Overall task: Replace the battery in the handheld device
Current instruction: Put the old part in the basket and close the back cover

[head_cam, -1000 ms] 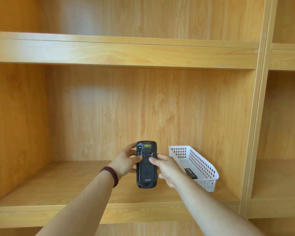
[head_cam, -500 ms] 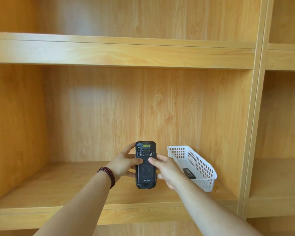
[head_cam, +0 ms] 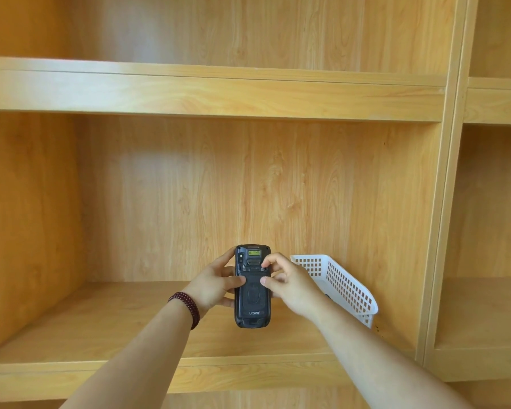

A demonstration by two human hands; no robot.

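Honey-coloured wooden shelving (head_cam: 213,93) filling the frame, with smooth grain and thick front edges; a vertical divider toward the right, further compartments beyond it. At lower centre of the frame, held upright in the air above the lower shelf board (head_cam: 101,326): the handheld device (head_cam: 252,293), a dark, rounded-corner slab of matte plastic, back side toward the camera, with a small yellow-green label near its top and pale lettering near its bottom. Left hand (head_cam: 211,286) wrapped around the device's left edge, thumb laid across the back cover, fingers curled behind. Right hand (head_cam: 289,283) on the right edge, thumb on the back cover, forefinger tip at a small latch near the top of the cover. Dark red beaded bracelet (head_cam: 186,308) on the left wrist. Just right of the right hand, a white plastic basket (head_cam: 345,286) with lattice walls, standing on the shelf by the divider; contents mostly hidden behind the hand.
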